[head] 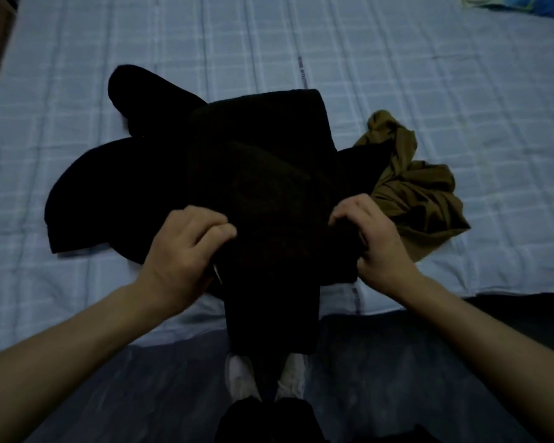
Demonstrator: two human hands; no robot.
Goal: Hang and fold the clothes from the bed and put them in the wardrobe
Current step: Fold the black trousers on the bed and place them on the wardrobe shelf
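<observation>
Black clothes (263, 174) on the bed (429, 91) are gripped by both hands, left (186, 247) and right (371, 238), probably for folding.

no readable text, faint dark markings on the bedsheet (302, 71), too blurred to make out

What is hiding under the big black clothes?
Under the black clothes lies the checked bedsheet, and part of a brown garment slips beneath their right edge. Anything else underneath is covered.
</observation>
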